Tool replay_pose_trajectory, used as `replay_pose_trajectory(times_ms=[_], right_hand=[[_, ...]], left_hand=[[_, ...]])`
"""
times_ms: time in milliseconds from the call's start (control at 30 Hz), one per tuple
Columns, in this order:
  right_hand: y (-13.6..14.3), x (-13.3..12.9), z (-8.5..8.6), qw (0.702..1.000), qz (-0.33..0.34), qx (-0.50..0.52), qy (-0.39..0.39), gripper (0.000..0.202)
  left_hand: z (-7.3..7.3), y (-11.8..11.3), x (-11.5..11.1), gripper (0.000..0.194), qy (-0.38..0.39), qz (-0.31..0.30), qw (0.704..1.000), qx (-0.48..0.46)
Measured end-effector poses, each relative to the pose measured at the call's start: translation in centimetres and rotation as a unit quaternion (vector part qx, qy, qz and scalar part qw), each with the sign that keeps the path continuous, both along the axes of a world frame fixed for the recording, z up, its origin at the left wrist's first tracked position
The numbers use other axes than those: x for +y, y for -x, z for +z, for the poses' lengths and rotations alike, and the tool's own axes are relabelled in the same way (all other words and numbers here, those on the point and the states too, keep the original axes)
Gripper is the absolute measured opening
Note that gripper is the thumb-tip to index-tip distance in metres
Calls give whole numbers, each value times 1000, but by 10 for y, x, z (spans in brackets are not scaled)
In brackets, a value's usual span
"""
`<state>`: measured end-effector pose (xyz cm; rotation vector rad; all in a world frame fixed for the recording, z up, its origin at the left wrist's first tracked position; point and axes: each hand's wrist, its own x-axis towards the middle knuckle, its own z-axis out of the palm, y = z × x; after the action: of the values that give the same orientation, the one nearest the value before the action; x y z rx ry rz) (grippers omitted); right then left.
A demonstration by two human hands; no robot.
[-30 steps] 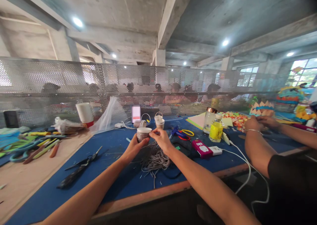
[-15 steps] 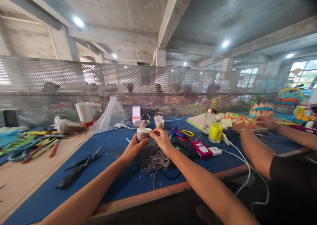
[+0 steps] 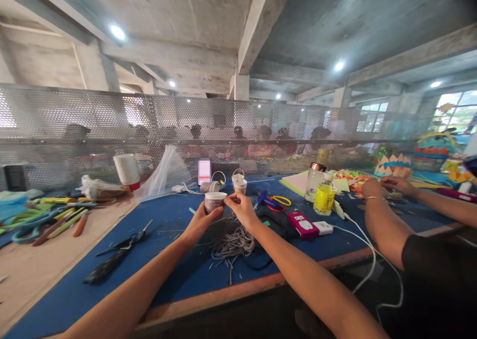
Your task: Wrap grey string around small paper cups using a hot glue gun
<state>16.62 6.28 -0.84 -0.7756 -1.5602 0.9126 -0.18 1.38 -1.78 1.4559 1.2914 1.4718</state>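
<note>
A small paper cup (image 3: 215, 201), white at the rim and wrapped in grey cord lower down, is held above the blue table mat (image 3: 171, 264). My left hand (image 3: 201, 221) grips it from the left and below. Pinched at the cup's right rim is my right hand (image 3: 241, 210); whether cord lies between its fingertips is too small to tell. A tangled heap of grey cord (image 3: 234, 240) lies beneath my hands. Just behind stand a small white cup with a handle (image 3: 239, 184) and a lit phone (image 3: 204, 172).
Black-handled scissors (image 3: 119, 257) lie at left, near several tools and a stack of paper cups (image 3: 126, 171). To the right are pliers (image 3: 269, 200), a pink power bank (image 3: 303, 225), a yellow-labelled bottle (image 3: 324, 196), a glass jar (image 3: 313, 182) and a co-worker's hands (image 3: 374, 189).
My hands and the cup have barely shifted. At right, the co-worker's near hand has moved right, closer to the other one.
</note>
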Motion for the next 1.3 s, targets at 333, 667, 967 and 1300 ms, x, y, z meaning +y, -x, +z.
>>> replay_pose_trajectory(times_ms=[333,667,967,1300], right_hand=[[-1,-3,2,998,-20,-39,-39,20],[-1,-14,5,977,-46,-99,-182,18],[-2,-14,4,958,-67,-124,-249,23],[-7,-25,5,917,-93,-269,-281,27]], left_hand=[[-3,5,6,72,8,-13,1000,-14],[-4,7,8,71,15,16,1000,-22],[-4,7,10,67,7,6,997,-76],[-8,12,15,64,0,12,992,-124]])
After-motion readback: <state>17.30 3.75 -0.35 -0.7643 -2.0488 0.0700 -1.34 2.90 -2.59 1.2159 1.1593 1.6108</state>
